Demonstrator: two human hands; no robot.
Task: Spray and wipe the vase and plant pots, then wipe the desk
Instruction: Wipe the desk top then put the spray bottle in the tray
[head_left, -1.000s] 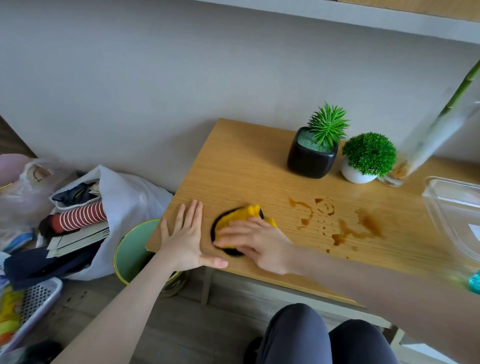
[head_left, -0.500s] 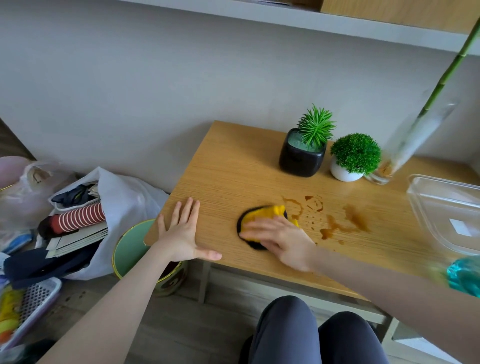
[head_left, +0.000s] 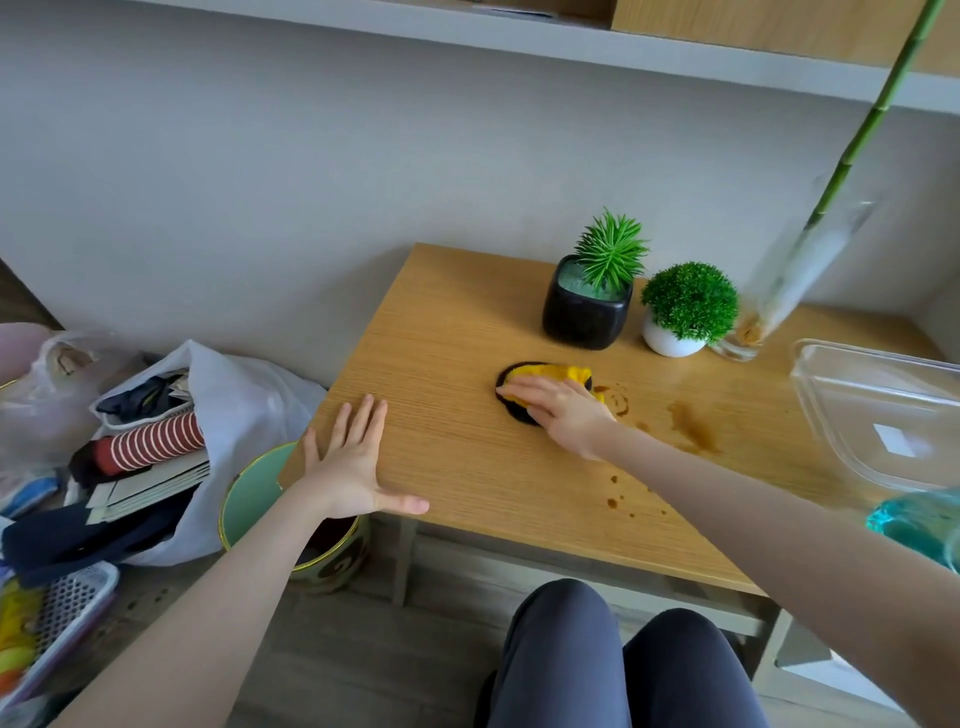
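Nearest the camera, the person's grey-trousered knees (head_left: 613, 660) are showing at six o'clock below the desk (head_left: 467, 441) edge. The left hand (head_left: 353, 462) is lying flat on the desk's near left corner, at about eight o'clock from the cloth, its fingers spread straight and holding nothing. Farther in, the right hand (head_left: 558, 410) is pressing down with straight fingers on a yellow and black cloth (head_left: 545, 382) at the middle of the desk. Brown spill marks (head_left: 693, 428) are lying just beside the cloth at three to four o'clock, with small drops nearer the front edge. Beyond, at about twelve o'clock from the cloth, a black square pot (head_left: 584, 317) is standing upright, a white round pot (head_left: 672, 340) just beside it at its three o'clock, and a glass vase (head_left: 789, 280) holding a green stalk farther right. A clear plastic tub (head_left: 883, 410) is sitting at the desk's right edge.
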